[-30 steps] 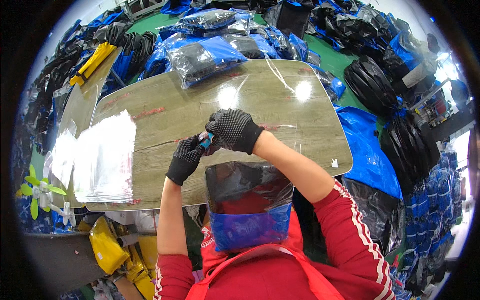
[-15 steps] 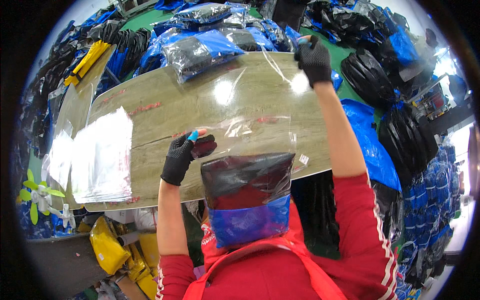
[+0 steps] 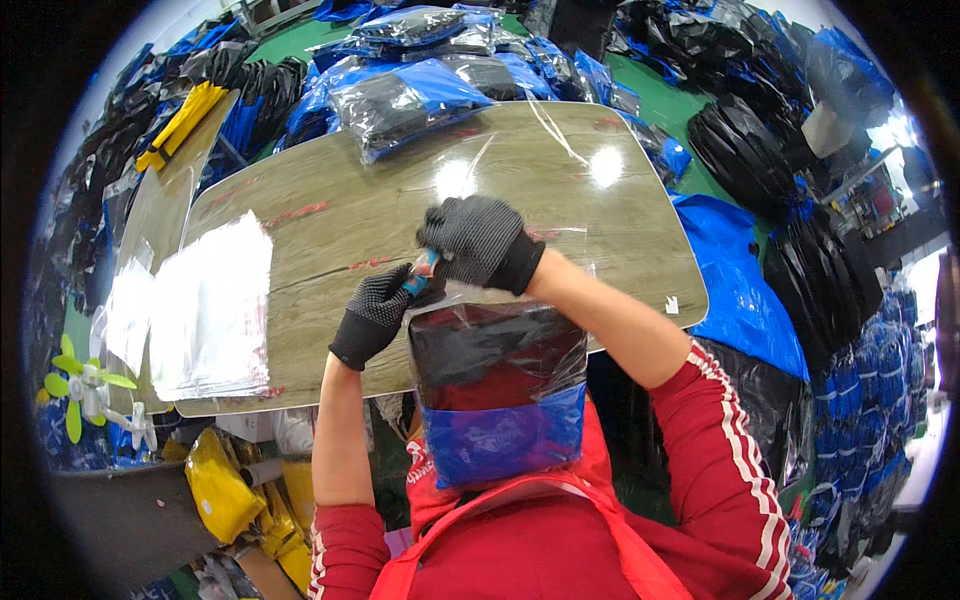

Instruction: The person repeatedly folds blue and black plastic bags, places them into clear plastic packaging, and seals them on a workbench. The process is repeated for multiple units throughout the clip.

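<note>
Right hand [image 3: 480, 240] had come back from its far reach at about 1 o'clock over the table [image 3: 330, 260] and was again at centre, directly above the mouth of the clear plastic bag [image 3: 497, 390]. Left hand [image 3: 378, 312] had hardly shifted; it sat at about 8 o'clock from the right hand, the two nearly touching. Both hands wore dark knit gloves. Between them a small teal and red object [image 3: 420, 272] was pinched; its kind could not be made out. Right fingers were curled shut over the bag's top edge; left fingers were closed around the object. The bag hung at the near table edge against the person's chest, holding dark and blue folded goods. Judged: work was at the bag's opening again. At 9 o'clock lay a stack of flat clear bags [image 3: 210, 305]; at 12 o'clock, filled packets [image 3: 400, 100].
</note>
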`<state>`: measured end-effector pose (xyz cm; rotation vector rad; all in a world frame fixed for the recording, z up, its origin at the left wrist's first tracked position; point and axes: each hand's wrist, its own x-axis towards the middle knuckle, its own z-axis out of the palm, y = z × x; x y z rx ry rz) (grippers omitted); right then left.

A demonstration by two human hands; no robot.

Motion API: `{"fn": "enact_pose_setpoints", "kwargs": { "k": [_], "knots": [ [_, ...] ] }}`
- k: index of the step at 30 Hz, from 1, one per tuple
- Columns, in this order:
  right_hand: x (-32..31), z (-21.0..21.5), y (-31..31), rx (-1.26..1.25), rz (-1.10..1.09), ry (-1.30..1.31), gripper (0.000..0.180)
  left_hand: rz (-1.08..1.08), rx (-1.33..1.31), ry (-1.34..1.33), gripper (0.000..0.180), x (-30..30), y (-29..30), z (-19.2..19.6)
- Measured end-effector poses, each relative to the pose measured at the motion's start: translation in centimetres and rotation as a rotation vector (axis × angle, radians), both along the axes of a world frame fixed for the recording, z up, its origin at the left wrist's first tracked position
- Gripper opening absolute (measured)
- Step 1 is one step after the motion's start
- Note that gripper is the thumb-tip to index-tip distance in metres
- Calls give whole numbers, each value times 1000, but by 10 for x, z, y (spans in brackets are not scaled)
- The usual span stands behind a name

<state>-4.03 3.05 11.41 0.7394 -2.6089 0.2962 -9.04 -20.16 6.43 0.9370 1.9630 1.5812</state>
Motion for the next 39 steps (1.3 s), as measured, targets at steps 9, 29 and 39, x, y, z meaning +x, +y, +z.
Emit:
{"fn": "enact_pose_setpoints", "kwargs": {
  "k": [9, 29, 39],
  "knots": [
    [106, 67, 175, -940, -1111, 290, 24, 169, -51, -347, 36, -41, -19, -20],
    [206, 35, 53, 116, -496, -484, 31, -87, -678, 771, 35, 43, -55, 46],
    [131, -95, 78, -860, -281, -1255, 56, 246, -106, 471, 54, 93, -22, -58]
  ]
}}
